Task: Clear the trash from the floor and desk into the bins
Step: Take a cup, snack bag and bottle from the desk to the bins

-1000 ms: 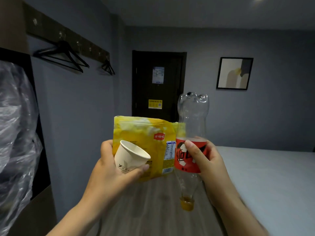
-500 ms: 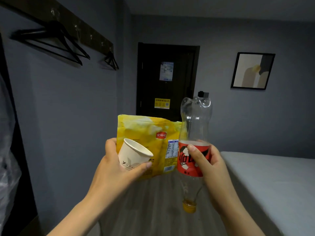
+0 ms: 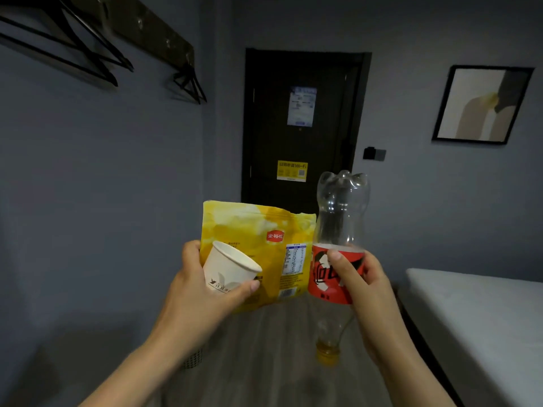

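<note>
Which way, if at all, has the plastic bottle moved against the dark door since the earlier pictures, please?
Yes. The plastic bottle has shifted left against the dark door: its base, earlier mostly beside the frame, now lies before it.

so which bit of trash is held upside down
The clear bottle with the red label, in the right hand: its orange cap points down. The left hand holds the paper cup and yellow pouch.
</note>
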The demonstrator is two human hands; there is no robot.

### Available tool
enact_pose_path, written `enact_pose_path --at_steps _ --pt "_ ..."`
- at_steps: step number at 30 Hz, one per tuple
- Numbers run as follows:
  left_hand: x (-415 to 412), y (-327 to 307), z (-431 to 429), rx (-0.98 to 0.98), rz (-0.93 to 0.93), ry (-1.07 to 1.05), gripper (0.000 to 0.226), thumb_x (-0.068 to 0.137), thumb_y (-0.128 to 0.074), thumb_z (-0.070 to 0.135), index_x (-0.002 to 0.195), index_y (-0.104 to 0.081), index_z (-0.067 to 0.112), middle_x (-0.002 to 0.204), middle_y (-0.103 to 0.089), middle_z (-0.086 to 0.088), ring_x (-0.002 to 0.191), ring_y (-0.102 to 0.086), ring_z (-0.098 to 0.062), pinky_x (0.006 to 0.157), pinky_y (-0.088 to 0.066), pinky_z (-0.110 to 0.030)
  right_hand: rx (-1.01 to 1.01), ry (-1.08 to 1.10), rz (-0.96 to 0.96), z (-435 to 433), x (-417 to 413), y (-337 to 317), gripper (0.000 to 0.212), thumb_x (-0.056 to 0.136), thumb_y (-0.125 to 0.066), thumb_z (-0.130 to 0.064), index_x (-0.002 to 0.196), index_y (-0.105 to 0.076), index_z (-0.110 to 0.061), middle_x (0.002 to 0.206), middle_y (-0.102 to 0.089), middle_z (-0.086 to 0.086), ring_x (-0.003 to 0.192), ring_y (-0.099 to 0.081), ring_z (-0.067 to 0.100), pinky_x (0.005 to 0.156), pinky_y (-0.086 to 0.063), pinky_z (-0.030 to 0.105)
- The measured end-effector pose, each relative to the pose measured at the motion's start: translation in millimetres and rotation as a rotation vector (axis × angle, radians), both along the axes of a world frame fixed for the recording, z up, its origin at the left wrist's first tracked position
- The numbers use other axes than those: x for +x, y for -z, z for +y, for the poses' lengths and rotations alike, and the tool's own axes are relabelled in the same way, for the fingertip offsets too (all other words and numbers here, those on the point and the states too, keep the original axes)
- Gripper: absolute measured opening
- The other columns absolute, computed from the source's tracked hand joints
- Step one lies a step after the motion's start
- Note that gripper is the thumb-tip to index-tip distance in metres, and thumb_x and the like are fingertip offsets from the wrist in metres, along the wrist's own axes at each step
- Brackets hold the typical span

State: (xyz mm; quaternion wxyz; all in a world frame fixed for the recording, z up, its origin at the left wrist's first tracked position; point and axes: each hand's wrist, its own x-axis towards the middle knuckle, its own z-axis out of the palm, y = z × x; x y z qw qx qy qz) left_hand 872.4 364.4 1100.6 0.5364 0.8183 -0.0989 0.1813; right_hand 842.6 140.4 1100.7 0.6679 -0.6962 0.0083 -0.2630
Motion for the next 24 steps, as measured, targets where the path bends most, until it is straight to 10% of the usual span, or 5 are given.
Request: enact_pose_path --at_steps 24 --pt "395 63 -2 0.032 0.125 -0.155 0.075 0.059 -0.081 0.050 0.110 -0.029 0.032 0.099 -0.049 0.018 0.085 -0.055 -0.007 0.064 -0.054 -0.038 0.077 -0.118 0.180 -17 406 47 0.043 0.067 -0.061 -0.052 0.106 -0.056 -0.033 0.106 -0.065 0.001 0.095 -0.065 0.019 0.076 -0.055 0.033"
